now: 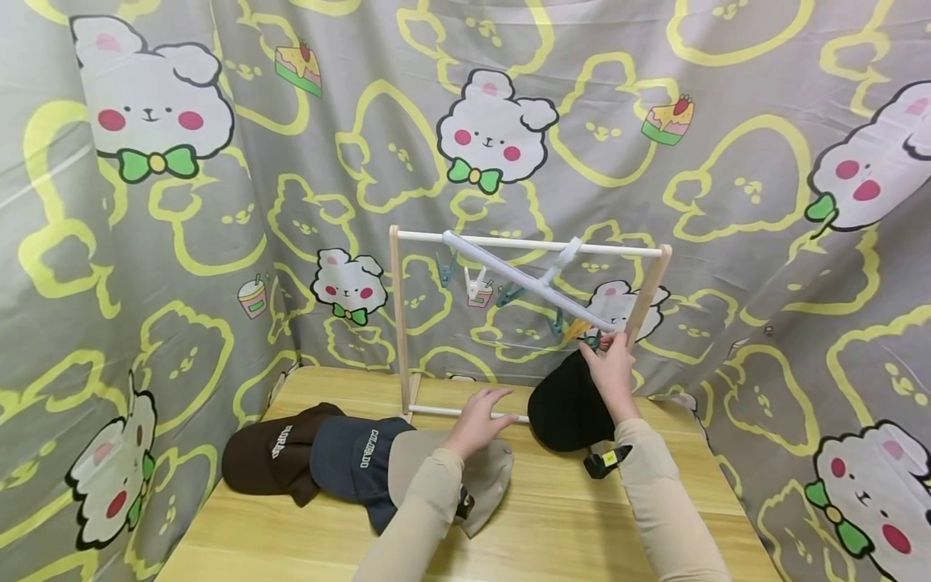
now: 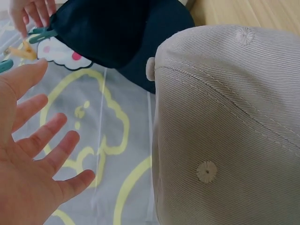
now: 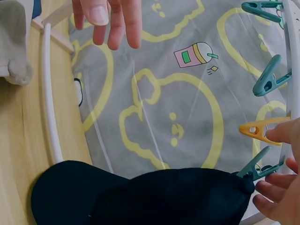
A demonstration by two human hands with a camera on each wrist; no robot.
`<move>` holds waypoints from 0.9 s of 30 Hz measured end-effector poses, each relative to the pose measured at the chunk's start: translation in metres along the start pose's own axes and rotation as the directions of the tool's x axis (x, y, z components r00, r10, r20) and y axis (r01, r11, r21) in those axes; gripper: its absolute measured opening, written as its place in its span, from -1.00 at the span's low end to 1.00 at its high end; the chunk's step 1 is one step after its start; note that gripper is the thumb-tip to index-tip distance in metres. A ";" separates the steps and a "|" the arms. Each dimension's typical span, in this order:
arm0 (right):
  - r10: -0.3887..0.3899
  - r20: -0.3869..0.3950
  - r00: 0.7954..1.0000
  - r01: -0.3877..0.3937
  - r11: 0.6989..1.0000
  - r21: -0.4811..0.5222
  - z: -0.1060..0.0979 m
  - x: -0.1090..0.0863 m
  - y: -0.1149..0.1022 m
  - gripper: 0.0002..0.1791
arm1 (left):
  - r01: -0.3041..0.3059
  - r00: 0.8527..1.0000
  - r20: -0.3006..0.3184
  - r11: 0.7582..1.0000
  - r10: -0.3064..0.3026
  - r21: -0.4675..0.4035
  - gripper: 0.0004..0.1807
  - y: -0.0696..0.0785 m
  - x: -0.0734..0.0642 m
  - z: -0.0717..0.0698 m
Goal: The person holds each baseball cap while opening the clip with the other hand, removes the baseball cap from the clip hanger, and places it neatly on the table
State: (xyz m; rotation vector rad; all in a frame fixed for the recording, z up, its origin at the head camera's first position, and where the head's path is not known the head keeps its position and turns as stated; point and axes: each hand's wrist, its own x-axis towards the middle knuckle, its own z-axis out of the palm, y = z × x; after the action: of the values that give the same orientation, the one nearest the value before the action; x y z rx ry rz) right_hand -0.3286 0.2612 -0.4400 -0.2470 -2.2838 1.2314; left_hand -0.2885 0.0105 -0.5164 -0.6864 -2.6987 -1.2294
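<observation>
A black cap (image 1: pixel 570 404) hangs from a teal clip (image 3: pixel 255 168) at the low right end of a pale clip hanger (image 1: pixel 502 267). My right hand (image 1: pixel 612 368) is at that end of the hanger, thumb and fingers apart around the clip's area. In the right wrist view its thumb (image 3: pixel 281 131) overlaps the orange clip (image 3: pixel 257 129). My left hand (image 1: pixel 476 420) is held out with fingers spread and nothing in it, near the beige cap (image 2: pixel 225 112). That cap lies on the table, partly hidden by my left forearm.
The tilted hanger hooks over the top rod of a wooden rack (image 1: pixel 399 323). Further teal clips and a white clip (image 1: pixel 476 283) dangle from it. A navy cap (image 1: pixel 349 457) and a brown cap (image 1: pixel 262 453) overlap on the table's left. A patterned curtain (image 1: pixel 407 162) surrounds the table.
</observation>
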 end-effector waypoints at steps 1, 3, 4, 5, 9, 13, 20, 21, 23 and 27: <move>0.000 0.002 1.000 0.000 1.000 0.006 0.001 0.000 0.000 -0.54 | -0.001 1.000 -0.001 1.000 0.001 -0.002 -0.43 0.000 0.000 0.000; 0.009 0.010 1.000 -0.009 1.000 0.029 0.001 -0.001 0.000 -0.55 | -0.007 1.000 -0.004 1.000 0.007 0.001 -0.42 0.001 0.001 0.001; 0.015 0.017 1.000 -0.016 0.999 0.040 0.002 -0.001 0.001 -0.55 | -0.009 1.000 -0.005 1.000 0.009 -0.001 -0.42 0.001 0.001 0.002; 0.022 0.024 0.999 -0.024 0.999 0.048 0.003 -0.001 0.001 -0.56 | -0.013 1.000 -0.007 1.000 0.013 0.002 -0.42 0.001 0.001 0.002; 0.044 0.031 0.999 -0.045 0.998 0.041 0.004 -0.002 0.000 -0.56 | -0.032 0.999 -0.015 0.999 0.032 0.011 -0.43 0.001 0.003 0.004; 0.034 0.007 0.999 -0.034 0.999 0.003 0.007 -0.003 0.001 -0.58 | -0.037 0.999 -0.018 0.999 0.037 0.009 -0.44 0.000 0.004 0.006; 0.044 0.023 0.999 -0.045 0.997 0.064 0.010 -0.004 -0.003 -0.59 | -0.030 0.999 -0.015 1.000 0.030 0.003 -0.44 -0.001 0.004 0.006; 0.046 0.027 0.999 -0.048 0.996 0.069 0.011 -0.004 -0.003 -0.60 | -0.031 0.999 -0.015 1.000 0.031 0.001 -0.44 -0.001 0.004 0.007; 0.046 0.025 0.999 -0.048 0.996 0.075 0.012 -0.004 -0.003 -0.61 | -0.028 1.000 -0.013 1.000 0.028 -0.002 -0.45 0.000 0.004 0.006; 0.044 0.018 0.999 -0.045 0.997 0.066 0.013 -0.006 -0.004 -0.62 | -0.025 1.000 -0.013 1.000 0.025 -0.009 -0.45 0.000 0.003 0.007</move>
State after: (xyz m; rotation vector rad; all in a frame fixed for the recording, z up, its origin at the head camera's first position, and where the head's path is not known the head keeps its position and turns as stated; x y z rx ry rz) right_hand -0.3305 0.2468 -0.4445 -0.2660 -2.2578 1.3339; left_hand -0.2904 0.0168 -0.5198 -0.7088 -2.6680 -1.2364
